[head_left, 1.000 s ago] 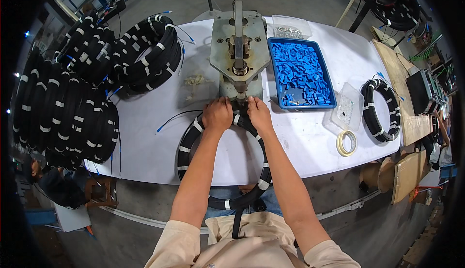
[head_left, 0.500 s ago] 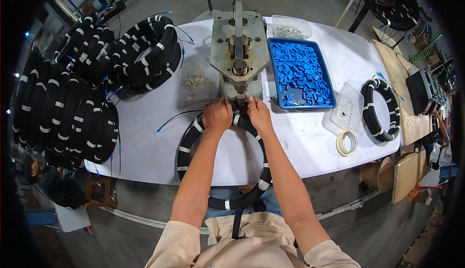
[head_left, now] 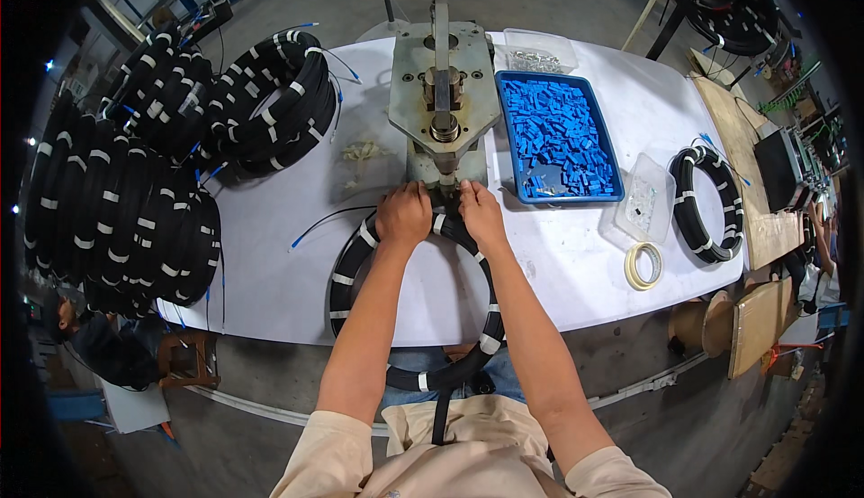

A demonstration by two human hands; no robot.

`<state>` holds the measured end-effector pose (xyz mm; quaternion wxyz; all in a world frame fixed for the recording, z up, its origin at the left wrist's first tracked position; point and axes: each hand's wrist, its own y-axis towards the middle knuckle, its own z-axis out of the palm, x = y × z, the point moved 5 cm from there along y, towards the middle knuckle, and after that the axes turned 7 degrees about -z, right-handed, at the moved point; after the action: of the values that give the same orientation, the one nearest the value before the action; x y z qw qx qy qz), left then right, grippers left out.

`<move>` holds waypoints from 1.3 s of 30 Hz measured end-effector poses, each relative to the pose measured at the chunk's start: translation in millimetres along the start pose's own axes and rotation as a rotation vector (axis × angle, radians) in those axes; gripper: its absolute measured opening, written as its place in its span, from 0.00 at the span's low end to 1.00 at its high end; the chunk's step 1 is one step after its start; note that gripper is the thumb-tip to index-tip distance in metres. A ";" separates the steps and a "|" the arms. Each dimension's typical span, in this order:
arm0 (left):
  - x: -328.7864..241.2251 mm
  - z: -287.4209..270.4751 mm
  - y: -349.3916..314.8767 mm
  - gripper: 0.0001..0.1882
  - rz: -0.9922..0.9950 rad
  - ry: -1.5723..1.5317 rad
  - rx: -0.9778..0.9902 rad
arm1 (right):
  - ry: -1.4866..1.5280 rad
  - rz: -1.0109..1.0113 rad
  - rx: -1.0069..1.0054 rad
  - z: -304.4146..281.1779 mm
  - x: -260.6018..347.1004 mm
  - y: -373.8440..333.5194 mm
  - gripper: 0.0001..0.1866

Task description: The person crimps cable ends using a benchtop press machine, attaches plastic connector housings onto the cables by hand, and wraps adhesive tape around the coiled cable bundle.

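Two bare hands, side by side with a narrow gap between, at the foot of a grey metal press [head_left: 443,93]. Left hand [head_left: 403,212]: curls fingers over the far left stretch of a black cable coil [head_left: 357,253]. Right hand [head_left: 482,213]: points thumb and forefinger in toward the foot of the press, across the coil's far right stretch. Impossible to tell just what either hand grips, fingertips being partly hidden. Coil banded in white tape, far part on a white table [head_left: 558,291], near part out past the edge toward the lap. To the left, runs out in a loose cable end [head_left: 317,223] with a blue tip. Right of the press, a blue tray [head_left: 571,199] full of small blue pieces [head_left: 558,134]; nearer, a clear box [head_left: 650,190], a tape roll [head_left: 632,269] and another banded coil [head_left: 687,201]. Far left, stacked banded coils [head_left: 126,219].
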<state>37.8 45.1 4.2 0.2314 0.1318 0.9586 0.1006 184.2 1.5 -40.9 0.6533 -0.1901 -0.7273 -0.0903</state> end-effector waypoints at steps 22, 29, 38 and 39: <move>5.7 3.9 4.5 0.22 -0.111 -0.047 0.066 | -0.061 -0.032 0.003 0.8 1.5 2.6 0.24; 4.9 6.8 6.6 0.26 -0.148 -0.012 0.127 | -0.105 -0.027 -0.016 0.5 -3.3 7.3 0.23; 4.2 7.2 4.8 0.27 -0.127 -0.011 0.109 | -0.042 -0.035 -0.008 2.6 -7.1 9.0 0.21; 4.6 7.0 4.8 0.27 -0.128 -0.012 0.109 | -0.026 -0.036 -0.007 2.7 -6.9 8.5 0.21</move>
<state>38.1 52.0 -2.7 0.2353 0.0833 0.9678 0.0326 185.6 9.1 -49.1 0.6414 -0.1805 -0.7386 -0.1024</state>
